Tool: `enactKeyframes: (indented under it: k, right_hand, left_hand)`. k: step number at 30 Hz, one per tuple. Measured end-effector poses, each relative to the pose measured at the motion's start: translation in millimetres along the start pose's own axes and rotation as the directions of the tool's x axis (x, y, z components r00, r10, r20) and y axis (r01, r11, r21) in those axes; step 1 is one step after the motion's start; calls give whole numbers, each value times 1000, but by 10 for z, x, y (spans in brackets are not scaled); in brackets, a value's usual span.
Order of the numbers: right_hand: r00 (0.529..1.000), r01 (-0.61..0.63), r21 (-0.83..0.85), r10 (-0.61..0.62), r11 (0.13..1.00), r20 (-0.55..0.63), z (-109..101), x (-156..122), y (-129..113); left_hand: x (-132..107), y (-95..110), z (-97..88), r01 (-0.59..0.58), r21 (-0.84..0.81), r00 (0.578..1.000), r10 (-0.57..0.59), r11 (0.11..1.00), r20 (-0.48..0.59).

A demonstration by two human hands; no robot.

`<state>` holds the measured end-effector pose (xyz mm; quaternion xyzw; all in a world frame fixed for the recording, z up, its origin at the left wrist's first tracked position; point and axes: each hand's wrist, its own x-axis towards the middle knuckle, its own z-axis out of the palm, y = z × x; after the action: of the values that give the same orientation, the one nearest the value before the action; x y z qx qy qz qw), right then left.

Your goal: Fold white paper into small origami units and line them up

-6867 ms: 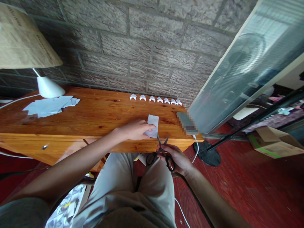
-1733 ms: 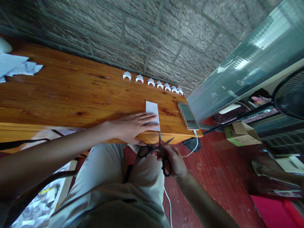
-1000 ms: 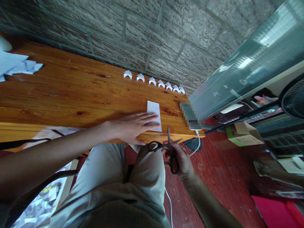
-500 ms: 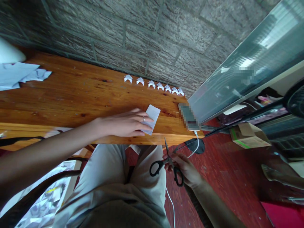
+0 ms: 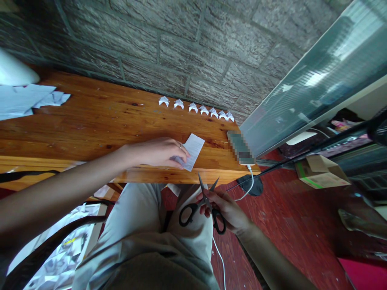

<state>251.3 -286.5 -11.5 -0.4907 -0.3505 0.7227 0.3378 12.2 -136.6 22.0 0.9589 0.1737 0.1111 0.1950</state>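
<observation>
Scissors [image 5: 201, 203] have dropped clear of the table edge and now sit over the lap, blades parted in a V pointing to 12 o'clock. Right hand [image 5: 230, 210] is closed about the handles, fingers through the loop nearest it. Left hand [image 5: 160, 152] has curled since the earlier view: fingers bent down over the near end of the paper strip [image 5: 193, 146], apparently pinching it, though the grip itself is hidden. That strip has turned and lies slanted toward 1 o'clock, flat on the table [image 5: 99, 121] close to its front edge, at 12 o'clock from the scissors.

Surface: varnished wood with dark knots. Seven small folded paper pieces [image 5: 196, 108] stand in a row along the back edge, under a grey brick wall [image 5: 187, 36]. Loose sheets [image 5: 27, 100] lie at 9 o'clock. A phone [image 5: 240, 148] rests at 3 o'clock of the strip, a white cable [image 5: 250, 182] hanging from it.

Room: red floor [image 5: 296, 225], ribbed glass panel [image 5: 314, 76], cardboard box [image 5: 322, 171].

Printed sheets [image 5: 60, 257] beside the chair are too blurred to read.
</observation>
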Motion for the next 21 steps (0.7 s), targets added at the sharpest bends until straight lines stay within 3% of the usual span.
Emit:
enactKeyframes:
  k: [8,16,21]
  right_hand:
    - [999,-37,25,37,999,-8,-13,44,18]
    - [999,-43,21,44,999,-27,42,84,-10]
    - [999,-32,42,34,999,-27,85,95,-23]
  left_hand:
    - [-8,-68,7,-78,-68,996,75,995,-48]
    - [-46,56,32,13,94,990,0,996,-139]
    - [-63,15,116,-31,102,982,50,994,-185]
